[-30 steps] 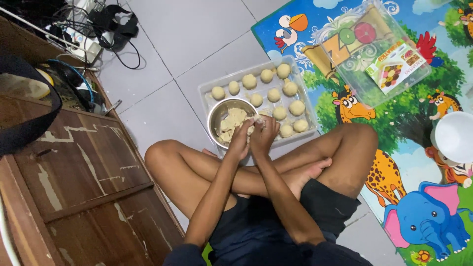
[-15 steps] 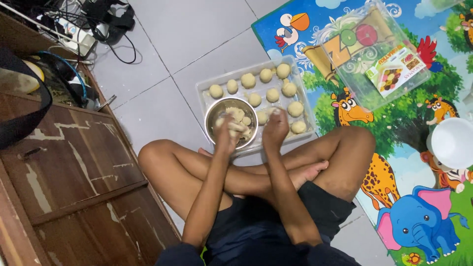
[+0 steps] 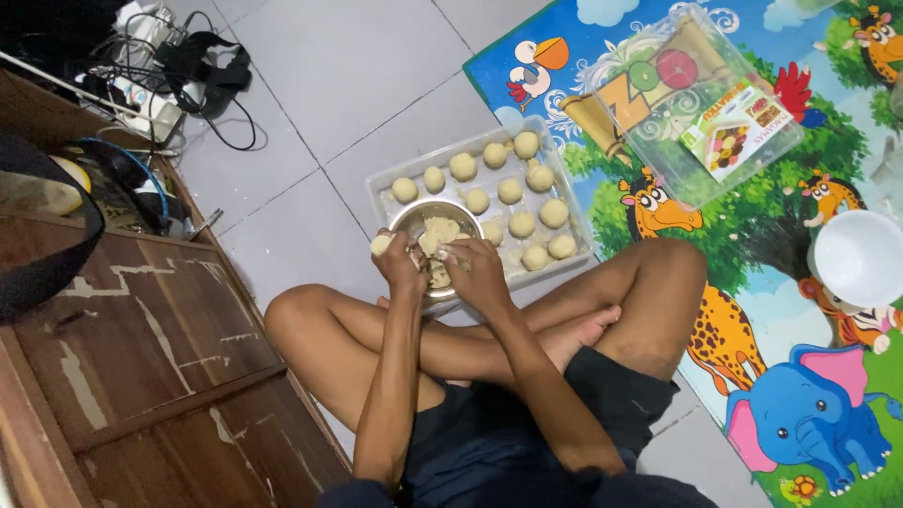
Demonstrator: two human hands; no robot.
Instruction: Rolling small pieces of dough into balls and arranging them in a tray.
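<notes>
My left hand point(image 3: 395, 263) is closed around a small pale ball of dough point(image 3: 380, 245), which shows at my fingertips, just off the left rim of the round steel bowl point(image 3: 406, 218). My right hand point(image 3: 473, 273) rests at the bowl's near rim with fingers curled; whether it grips any dough I cannot tell. The bowl holds loose crumbly dough and sits in the near left corner of a clear rectangular plastic tray point(image 3: 574, 212) on the grey tiled floor point(image 3: 357, 85). Finished dough balls point(image 3: 527, 202) lie in rows directly beyond the bowl, away from me and to the right. The tray's long axis runs left to right, tilted away on the right. The right hand is nearer those rows; the left hand carries the ball.
</notes>
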